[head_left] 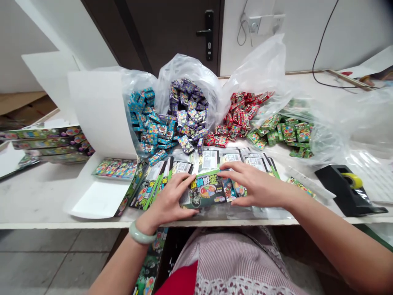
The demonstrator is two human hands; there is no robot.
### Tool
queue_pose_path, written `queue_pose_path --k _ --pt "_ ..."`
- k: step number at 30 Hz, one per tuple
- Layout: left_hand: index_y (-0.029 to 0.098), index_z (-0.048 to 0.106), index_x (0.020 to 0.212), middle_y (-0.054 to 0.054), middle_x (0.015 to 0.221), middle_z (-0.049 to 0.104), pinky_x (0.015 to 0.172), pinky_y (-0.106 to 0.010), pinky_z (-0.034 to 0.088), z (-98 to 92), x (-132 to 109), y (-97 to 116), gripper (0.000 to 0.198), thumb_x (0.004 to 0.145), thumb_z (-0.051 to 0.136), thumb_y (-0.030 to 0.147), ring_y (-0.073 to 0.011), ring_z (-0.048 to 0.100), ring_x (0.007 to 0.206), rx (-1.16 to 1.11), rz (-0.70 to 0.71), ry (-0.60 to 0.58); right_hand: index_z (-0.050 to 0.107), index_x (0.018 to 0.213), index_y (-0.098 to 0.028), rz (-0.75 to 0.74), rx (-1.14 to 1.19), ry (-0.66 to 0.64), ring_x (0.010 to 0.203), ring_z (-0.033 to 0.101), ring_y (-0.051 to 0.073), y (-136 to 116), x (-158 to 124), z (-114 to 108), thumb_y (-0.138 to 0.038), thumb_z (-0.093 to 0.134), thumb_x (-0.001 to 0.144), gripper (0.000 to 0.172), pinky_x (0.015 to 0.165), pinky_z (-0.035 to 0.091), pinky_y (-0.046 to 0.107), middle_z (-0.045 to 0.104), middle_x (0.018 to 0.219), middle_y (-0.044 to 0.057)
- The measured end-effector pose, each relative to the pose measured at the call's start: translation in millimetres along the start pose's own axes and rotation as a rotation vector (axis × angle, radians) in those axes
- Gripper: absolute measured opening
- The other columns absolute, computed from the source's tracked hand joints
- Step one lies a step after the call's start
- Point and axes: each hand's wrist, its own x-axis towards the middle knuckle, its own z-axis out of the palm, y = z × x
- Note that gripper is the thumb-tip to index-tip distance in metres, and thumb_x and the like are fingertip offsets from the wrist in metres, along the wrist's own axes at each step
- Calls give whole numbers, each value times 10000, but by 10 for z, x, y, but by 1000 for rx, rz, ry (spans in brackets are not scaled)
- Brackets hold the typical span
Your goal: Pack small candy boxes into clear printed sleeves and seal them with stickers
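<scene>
1. Long white laminate worktop (39, 192) carrying clear plastic bags (190, 69) of small blue, purple, red and green boxes.
2. Left hand (166, 200) and right hand (254, 184), fingers (233, 169) spread open, resting without pinching.
3. Flat green printed card packet (206, 189) beneath them, atop similar packets.
4. Black tape dispenser (348, 190) right of the right hand.

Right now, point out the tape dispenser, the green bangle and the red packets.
Tape dispenser (339, 192), head view, on its black body.
Green bangle (143, 233), head view, on the band at the wrist.
Red packets (238, 119), head view, on the pile's middle.

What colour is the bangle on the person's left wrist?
The bangle is pale jade green, best seen in the head view.
</scene>
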Motion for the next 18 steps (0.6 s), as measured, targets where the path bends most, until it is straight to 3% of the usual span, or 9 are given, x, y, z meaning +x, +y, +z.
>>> queue_pose_path --k 3,5,7,9,11,14,16,18 --pt "232 279 1468 -142 1326 445 1038 -500 421 30 -3 35 931 708 778 431 -326 452 1230 1 -48 46 326 1442 -243 52 180 94 1389 329 323 16 7 71 -382 796 722 871 1108 363 500 309 1517 161" --pt "231 280 1463 -150 1323 444 1030 -517 422 36 -8 56 924 706 781 405 -336 455 1227 35 -100 105 322 1423 -268 144 279 218 1414 278 324 -22 -1 161 -432 783 727 850 1118 345 513 256 1538 142" --pt "219 296 1450 -161 1311 447 1016 -537 424 32 -2 97 912 698 786 377 -347 462 1215 65 -139 172 393 1351 -273 265 383 321 1381 332 321 -98 -13 280 -435 731 776 686 1067 406 506 321 1492 135" --pt "201 326 1424 -171 1307 450 1024 -560 407 38 30 175 921 663 812 382 -363 449 1223 31 -151 218 444 1279 -262 373 546 384 1217 518 286 -180 -20 395 -384 670 827 520 923 519 444 472 1355 132" --pt "200 378 1375 -163 1295 471 1031 -554 403 81 90 293 878 648 826 404 -358 456 1219 -127 -179 224 498 1191 -243 449 697 448 911 640 211 -228 -22 464 -341 624 846 380 733 562 363 593 1144 97" --pt "231 444 1277 -113 1193 560 920 -454 502 252 189 512 535 818 685 359 -260 581 1050 -554 -297 240 586 1042 -228 476 699 561 711 597 136 -211 -51 463 -313 586 857 203 625 528 302 604 1028 58" --pt "253 429 1275 -86 1143 593 840 -381 537 414 220 644 414 891 583 280 -198 622 937 -827 -366 297 575 1084 -248 468 683 640 729 593 121 -178 -100 457 -305 619 838 256 656 530 296 576 1110 55" --pt "277 359 1349 -85 1173 592 847 -362 543 564 205 734 508 893 581 255 -186 631 950 -1003 -393 347 500 1157 -286 495 777 760 731 609 109 -164 -164 507 -302 674 801 397 690 542 295 556 1153 40"
